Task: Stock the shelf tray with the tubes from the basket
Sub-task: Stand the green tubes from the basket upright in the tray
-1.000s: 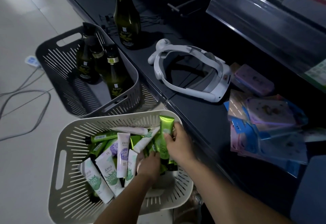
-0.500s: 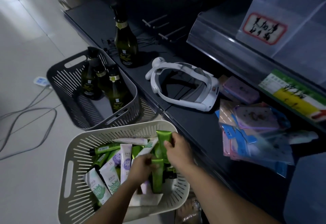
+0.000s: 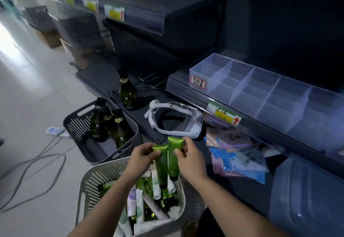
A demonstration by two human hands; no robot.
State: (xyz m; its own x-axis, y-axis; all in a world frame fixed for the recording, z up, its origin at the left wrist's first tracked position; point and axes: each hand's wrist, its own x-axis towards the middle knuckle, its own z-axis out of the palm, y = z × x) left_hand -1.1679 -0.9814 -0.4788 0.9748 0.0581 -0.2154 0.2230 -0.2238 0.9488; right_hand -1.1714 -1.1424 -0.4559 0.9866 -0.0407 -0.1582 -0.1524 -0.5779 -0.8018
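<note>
Shelf tray [image 3: 266, 95]: clear plastic, split by dividers into compartments; it sits on a shelf up and to the right of the white basket, well apart from it, with a red-bordered handwritten label on its left end.
White basket [image 3: 87, 188]: slotted, on the floor at the bottom of the view.
Dark basket [image 3: 78, 125]: slotted, on the floor just beyond the white basket, to its upper left.
Headset [image 3: 175, 123]: white, lying on the low dark shelf beyond the white basket, slightly to its right.
Packets [image 3: 238, 154]: flat pastel packs piled on the same low shelf, right of the white basket.
Heap of tubes [image 3: 137, 205]: green ones and white ones lying criss-cross inside the white basket.
Bottles [image 3: 119, 128]: dark green, standing inside the dark basket; one more stands on the low shelf, farther from the white basket.
Left hand [image 3: 141, 158]: above the white basket's far rim, fingers curled round the crimped end of one green tube.
Right hand [image 3: 189, 160]: just right of the left hand, above the same rim, pinching the top of the second green tube.
Green tubes [image 3: 162, 169]: two, held side by side, caps down, hanging over the white basket; whether they touch cannot be told.
</note>
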